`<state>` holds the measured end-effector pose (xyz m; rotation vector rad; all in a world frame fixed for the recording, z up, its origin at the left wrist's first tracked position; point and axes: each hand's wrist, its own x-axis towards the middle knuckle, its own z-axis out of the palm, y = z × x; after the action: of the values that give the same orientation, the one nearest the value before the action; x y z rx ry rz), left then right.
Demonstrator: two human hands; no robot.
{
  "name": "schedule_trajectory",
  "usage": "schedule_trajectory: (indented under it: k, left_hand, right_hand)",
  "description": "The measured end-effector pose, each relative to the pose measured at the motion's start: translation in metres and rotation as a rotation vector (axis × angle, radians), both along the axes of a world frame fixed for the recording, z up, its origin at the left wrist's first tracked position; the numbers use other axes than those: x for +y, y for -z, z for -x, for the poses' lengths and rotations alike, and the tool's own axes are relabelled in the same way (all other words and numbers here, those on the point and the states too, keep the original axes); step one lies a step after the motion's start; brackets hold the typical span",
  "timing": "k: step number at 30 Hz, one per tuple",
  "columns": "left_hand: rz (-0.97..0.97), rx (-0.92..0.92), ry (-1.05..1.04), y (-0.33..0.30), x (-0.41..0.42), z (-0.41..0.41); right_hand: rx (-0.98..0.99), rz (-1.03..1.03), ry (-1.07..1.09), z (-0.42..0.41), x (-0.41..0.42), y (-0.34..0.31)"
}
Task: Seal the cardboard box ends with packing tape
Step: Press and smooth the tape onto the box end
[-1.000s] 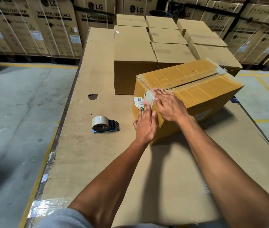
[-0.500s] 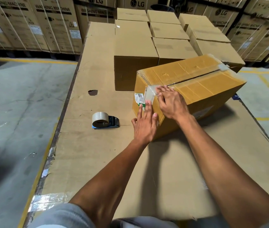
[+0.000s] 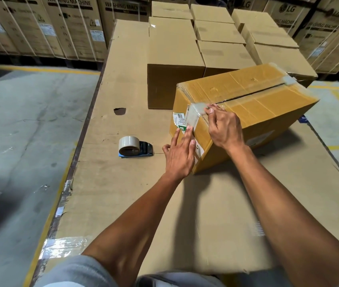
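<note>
A yellow-brown cardboard box [image 3: 264,100] lies on a cardboard-covered worktop [image 3: 123,193], its top seam running away from me with clear tape along it. A strip of clear tape [image 3: 194,114] folds over the near top edge onto the end face, beside a white and green label [image 3: 180,121]. My right hand [image 3: 224,129] rests on that near corner, fingertips pinched on the tape at the seam. My left hand [image 3: 180,156] lies flat against the end face, fingers spread and pressing the tape's lower end. A blue tape dispenser [image 3: 134,147] with a tape roll lies to the left of the box.
Several sealed brown boxes [image 3: 174,59] stand in rows behind the box. Tall washing-machine cartons [image 3: 46,25] line the back wall. The worktop's left edge [image 3: 75,162] drops to a grey concrete floor [image 3: 19,131]. A small hole [image 3: 119,111] marks the worktop.
My right hand has lifted from flat on the corner to a fingertip pinch at the seam. My left hand slid slightly down the end face. The camera tilted a little.
</note>
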<state>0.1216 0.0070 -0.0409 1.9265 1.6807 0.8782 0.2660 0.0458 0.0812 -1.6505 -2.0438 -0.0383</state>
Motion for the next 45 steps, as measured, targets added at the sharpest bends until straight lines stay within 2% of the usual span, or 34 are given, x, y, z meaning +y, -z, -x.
schedule_trajectory:
  k: [6,9,14,18,21,26,33,40,45]
  left_hand:
    - [-0.158,-0.104,-0.033,-0.031,0.019,-0.012]
    - [-0.117,-0.085,-0.024,-0.016,0.013,-0.011]
    - [-0.113,0.055,0.010,0.002,0.007,0.008]
    - [-0.168,-0.001,0.002,-0.020,0.021,0.001]
    - [-0.150,-0.015,0.024,-0.017,0.018,-0.003]
    - [-0.094,0.126,0.050,0.003,0.010,0.013]
    - [-0.148,0.016,0.029,-0.033,0.032,0.004]
    - [-0.064,0.102,0.049,-0.007,0.021,0.011]
    - [-0.160,0.069,0.048,-0.029,0.034,0.012]
  right_hand:
    - [-0.013,-0.066,-0.128,-0.008,0.001,0.002]
    - [0.003,-0.049,-0.066,-0.006,0.004,0.005]
    - [0.001,-0.034,0.009,-0.003,0.004,0.006]
    - [-0.035,-0.021,-0.078,-0.010,0.004,0.008]
    - [-0.030,0.053,-0.056,-0.010,0.009,0.010]
    - [-0.042,0.073,0.010,-0.006,0.014,0.010]
    - [-0.140,0.118,-0.037,-0.008,0.013,0.003]
    - [-0.149,0.134,0.048,-0.003,0.016,0.005]
    - [-0.233,0.259,-0.111,-0.007,0.016,-0.001]
